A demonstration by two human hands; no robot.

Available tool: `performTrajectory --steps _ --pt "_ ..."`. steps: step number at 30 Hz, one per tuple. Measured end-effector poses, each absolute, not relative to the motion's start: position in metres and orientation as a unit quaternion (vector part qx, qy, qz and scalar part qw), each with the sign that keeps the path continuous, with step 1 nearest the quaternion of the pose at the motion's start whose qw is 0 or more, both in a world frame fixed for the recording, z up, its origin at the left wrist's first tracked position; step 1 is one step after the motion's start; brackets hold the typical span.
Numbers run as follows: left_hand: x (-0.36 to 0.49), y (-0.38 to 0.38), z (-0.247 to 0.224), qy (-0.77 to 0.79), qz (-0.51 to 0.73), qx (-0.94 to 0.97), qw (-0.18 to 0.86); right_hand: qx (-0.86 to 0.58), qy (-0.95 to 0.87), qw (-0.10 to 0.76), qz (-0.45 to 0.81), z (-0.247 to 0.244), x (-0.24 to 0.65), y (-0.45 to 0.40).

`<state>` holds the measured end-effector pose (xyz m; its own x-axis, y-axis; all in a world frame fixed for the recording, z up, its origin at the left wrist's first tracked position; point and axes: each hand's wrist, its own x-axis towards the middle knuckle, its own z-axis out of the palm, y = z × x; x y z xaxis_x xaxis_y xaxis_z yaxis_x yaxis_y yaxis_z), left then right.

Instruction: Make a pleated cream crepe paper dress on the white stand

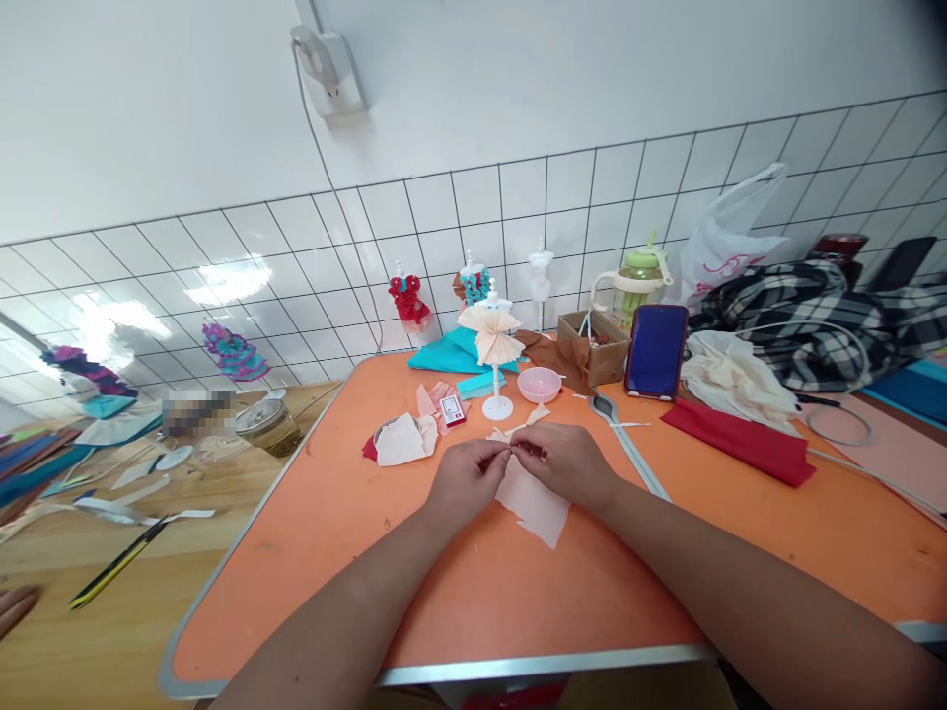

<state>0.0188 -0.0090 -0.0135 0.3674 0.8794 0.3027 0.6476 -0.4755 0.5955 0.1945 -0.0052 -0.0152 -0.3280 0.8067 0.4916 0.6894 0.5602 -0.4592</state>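
Observation:
My left hand (468,480) and my right hand (566,461) meet over the orange table, thumbs and fingertips pinched together. Whatever sits between the fingertips is too small to make out. Beneath them lies a pale pink piece of cloth (539,508) with ragged edges. A narrow cream strip of cloth (527,422) shows just beyond the fingers. Farther back, a small white dress-form stand (495,406) wears a pleated cream cloth (491,333). Beside it is a pink bowl (540,385).
The orange table (311,592) carries a cream cloth bundle (405,440), a small box (452,410), scissors (605,406), a phone (655,350), a cardboard box (603,355) and folded red cloth (740,442). Left, a wooden table (170,582) holds a yellow-black cutter (118,564); another person's hand (15,608) shows.

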Motion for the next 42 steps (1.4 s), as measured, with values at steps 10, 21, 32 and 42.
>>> performTrajectory --steps 10,21,32,42 --pt "0.025 0.002 -0.039 0.496 0.344 0.752 0.265 -0.490 -0.751 0.379 0.230 -0.036 0.191 0.007" --pt "0.028 -0.001 -0.031 0.504 0.406 0.700 0.301 -0.503 -0.718 0.413 0.245 -0.030 0.183 -0.001" --pt "0.020 0.001 -0.029 0.462 0.377 0.727 0.340 -0.489 -0.662 0.414 0.389 -0.026 0.191 0.002" --pt "0.021 0.001 -0.031 0.481 0.387 0.730 0.294 -0.493 -0.702 0.434 0.276 -0.026 0.182 -0.007"
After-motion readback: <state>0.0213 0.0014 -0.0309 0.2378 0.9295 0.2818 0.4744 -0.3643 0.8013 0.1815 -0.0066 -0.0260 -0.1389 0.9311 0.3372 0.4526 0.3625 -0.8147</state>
